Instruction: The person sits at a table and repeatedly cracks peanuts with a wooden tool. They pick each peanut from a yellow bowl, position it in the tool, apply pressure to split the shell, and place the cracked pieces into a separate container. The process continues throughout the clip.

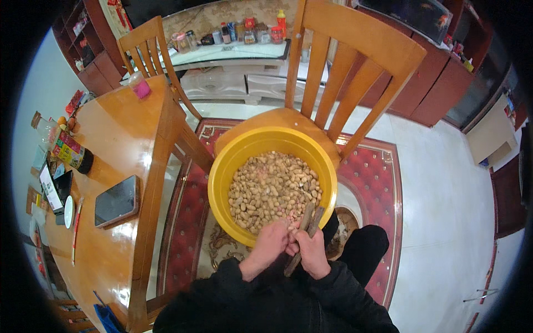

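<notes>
A yellow plastic basin (pixel 220 216) rests on the seat of a wooden chair (pixel 358 25) in front of me. Inside it lies a broad heap of unshelled peanuts (pixel 266 187), with some pink shelled kernels among them near my hands. My right hand (pixel 310 249) grips a pair of dark wooden sticks (pixel 310 218), which slant over the basin's near right rim. Close against it, at the near rim, is my left hand (pixel 272 239) with its fingers curled together. Whether a peanut sits in those fingers is hidden.
To the left stands a wooden table (pixel 120 120) with a smartphone (pixel 116 202), a dark sauce bottle (pixel 70 152) and a pink-filled jar (pixel 140 85). On the floor by my right knee (pixel 366 249) is a round container (pixel 347 224) with debris. A red patterned rug (pixel 379 187) lies beneath.
</notes>
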`<control>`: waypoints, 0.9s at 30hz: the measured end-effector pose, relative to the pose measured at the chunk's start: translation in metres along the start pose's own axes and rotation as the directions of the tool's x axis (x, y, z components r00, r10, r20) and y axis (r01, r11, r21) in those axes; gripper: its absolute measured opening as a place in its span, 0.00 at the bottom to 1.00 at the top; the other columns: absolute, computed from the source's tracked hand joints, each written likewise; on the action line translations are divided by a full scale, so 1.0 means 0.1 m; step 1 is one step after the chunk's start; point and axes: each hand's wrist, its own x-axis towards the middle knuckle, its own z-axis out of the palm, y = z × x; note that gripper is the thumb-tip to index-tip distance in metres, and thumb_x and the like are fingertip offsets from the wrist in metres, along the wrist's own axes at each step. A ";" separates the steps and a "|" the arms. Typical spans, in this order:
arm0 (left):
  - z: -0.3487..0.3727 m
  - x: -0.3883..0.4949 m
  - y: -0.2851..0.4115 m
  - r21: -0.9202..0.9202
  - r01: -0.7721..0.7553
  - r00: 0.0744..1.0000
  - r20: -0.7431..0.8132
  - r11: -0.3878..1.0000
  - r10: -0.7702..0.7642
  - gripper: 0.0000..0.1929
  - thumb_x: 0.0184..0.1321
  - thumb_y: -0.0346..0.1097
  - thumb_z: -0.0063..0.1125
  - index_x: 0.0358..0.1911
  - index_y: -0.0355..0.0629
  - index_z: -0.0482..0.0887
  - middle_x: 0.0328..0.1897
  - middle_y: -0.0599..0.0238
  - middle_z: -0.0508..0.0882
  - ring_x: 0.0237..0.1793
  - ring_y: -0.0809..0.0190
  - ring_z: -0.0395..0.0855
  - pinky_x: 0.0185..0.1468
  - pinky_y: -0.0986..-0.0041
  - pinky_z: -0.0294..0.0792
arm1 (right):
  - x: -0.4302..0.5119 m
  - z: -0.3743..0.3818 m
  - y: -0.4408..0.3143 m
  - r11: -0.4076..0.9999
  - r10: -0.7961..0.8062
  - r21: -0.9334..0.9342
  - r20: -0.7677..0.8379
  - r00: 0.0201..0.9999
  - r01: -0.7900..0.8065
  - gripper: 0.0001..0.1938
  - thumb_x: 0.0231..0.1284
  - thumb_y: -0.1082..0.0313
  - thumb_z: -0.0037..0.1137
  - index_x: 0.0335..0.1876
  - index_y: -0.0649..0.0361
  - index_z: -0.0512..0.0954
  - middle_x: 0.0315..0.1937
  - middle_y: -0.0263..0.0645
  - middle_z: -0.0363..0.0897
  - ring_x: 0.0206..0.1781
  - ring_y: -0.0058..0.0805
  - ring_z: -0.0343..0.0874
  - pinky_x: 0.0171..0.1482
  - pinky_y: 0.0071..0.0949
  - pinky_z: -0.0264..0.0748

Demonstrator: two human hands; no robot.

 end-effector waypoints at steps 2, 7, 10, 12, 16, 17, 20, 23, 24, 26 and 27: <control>-0.11 0.02 0.08 -0.231 0.176 0.984 0.064 0.957 -0.165 0.18 0.74 0.43 0.37 0.25 0.45 0.70 0.18 0.73 0.69 0.16 0.72 0.64 0.19 0.79 0.56 | -0.01 -0.02 -0.05 0.992 0.046 0.116 0.075 0.996 -0.054 0.02 0.67 0.74 0.45 0.41 0.60 0.68 0.22 0.34 0.67 0.20 0.21 0.63 0.24 0.24 0.63; -0.17 0.06 0.16 -0.114 0.039 0.999 -0.015 0.993 -0.041 0.18 0.74 0.45 0.40 0.24 0.49 0.67 0.16 0.76 0.63 0.16 0.74 0.56 0.20 0.79 0.47 | 0.01 0.02 -0.10 0.964 0.129 0.233 0.023 0.991 -0.131 0.04 0.67 0.73 0.46 0.44 0.60 0.68 0.26 0.37 0.69 0.21 0.22 0.64 0.25 0.24 0.65; -0.28 0.14 0.27 -0.296 -0.045 0.996 -0.090 0.954 0.019 0.22 0.75 0.47 0.38 0.20 0.49 0.65 0.14 0.75 0.64 0.15 0.73 0.58 0.20 0.80 0.50 | 0.02 0.02 -0.11 0.951 0.166 0.274 -0.064 0.984 -0.143 0.05 0.67 0.72 0.47 0.44 0.59 0.68 0.29 0.37 0.70 0.22 0.21 0.65 0.25 0.25 0.66; -0.37 0.16 0.35 -0.470 -0.030 0.997 0.048 0.882 0.060 0.21 0.75 0.46 0.36 0.20 0.49 0.66 0.14 0.73 0.66 0.14 0.71 0.59 0.19 0.79 0.51 | 0.03 -0.02 -0.13 0.948 0.144 0.295 -0.068 0.987 -0.118 0.05 0.67 0.70 0.49 0.44 0.59 0.69 0.30 0.37 0.71 0.23 0.21 0.66 0.26 0.25 0.66; -0.54 0.11 0.43 -0.532 -0.187 0.947 0.127 0.826 0.296 0.18 0.74 0.44 0.33 0.30 0.43 0.73 0.17 0.65 0.74 0.11 0.67 0.62 0.17 0.78 0.54 | 0.00 -0.17 -0.17 0.956 0.072 0.290 -0.079 0.994 -0.046 0.05 0.67 0.69 0.49 0.43 0.58 0.69 0.30 0.36 0.70 0.22 0.21 0.66 0.25 0.24 0.66; -0.57 0.10 0.43 -0.472 -0.228 0.953 0.070 0.852 0.294 0.18 0.74 0.43 0.33 0.32 0.42 0.74 0.18 0.63 0.75 0.11 0.67 0.63 0.16 0.78 0.54 | -0.01 -0.21 -0.19 0.959 0.071 0.280 -0.111 0.991 -0.038 0.04 0.67 0.70 0.49 0.43 0.58 0.69 0.30 0.36 0.70 0.22 0.21 0.66 0.26 0.24 0.66; -0.70 0.18 0.47 -0.338 -0.144 0.983 0.062 0.930 0.175 0.16 0.74 0.41 0.39 0.39 0.38 0.78 0.26 0.58 0.80 0.12 0.67 0.65 0.16 0.77 0.58 | -0.08 -0.33 -0.22 0.966 0.046 0.259 -0.166 0.985 -0.002 0.05 0.67 0.70 0.49 0.44 0.57 0.69 0.29 0.35 0.69 0.23 0.22 0.67 0.27 0.23 0.66; -0.77 0.46 0.48 0.201 -0.188 0.982 0.058 0.961 0.180 0.12 0.72 0.39 0.47 0.44 0.38 0.79 0.32 0.58 0.83 0.20 0.64 0.75 0.25 0.72 0.68 | -0.10 -0.40 -0.27 0.959 0.041 0.282 -0.199 0.979 0.017 0.06 0.67 0.70 0.49 0.45 0.57 0.68 0.29 0.34 0.69 0.23 0.22 0.67 0.27 0.23 0.66; -0.73 0.61 0.46 0.471 -0.287 0.956 0.088 0.834 0.279 0.12 0.72 0.39 0.48 0.47 0.38 0.79 0.32 0.59 0.83 0.23 0.64 0.77 0.28 0.72 0.70 | -0.09 -0.41 -0.27 0.957 0.017 0.286 -0.204 0.979 0.043 0.05 0.67 0.70 0.48 0.45 0.57 0.68 0.29 0.34 0.68 0.23 0.22 0.67 0.27 0.23 0.66; -0.69 0.85 0.44 0.845 -0.295 0.935 0.159 0.447 0.317 0.14 0.70 0.38 0.48 0.54 0.43 0.77 0.35 0.55 0.85 0.37 0.55 0.84 0.42 0.65 0.74 | -0.08 -0.41 -0.26 0.960 0.001 0.275 -0.222 0.975 0.062 0.04 0.66 0.70 0.49 0.43 0.57 0.68 0.27 0.35 0.69 0.20 0.21 0.66 0.24 0.23 0.66; -0.68 0.92 0.43 0.910 -0.285 0.944 0.212 0.301 0.252 0.13 0.70 0.37 0.48 0.52 0.42 0.77 0.35 0.52 0.84 0.38 0.50 0.83 0.43 0.61 0.73 | -0.08 -0.40 -0.26 0.958 0.008 0.280 -0.244 0.970 0.062 0.04 0.66 0.71 0.49 0.42 0.57 0.68 0.26 0.36 0.69 0.19 0.21 0.65 0.23 0.23 0.66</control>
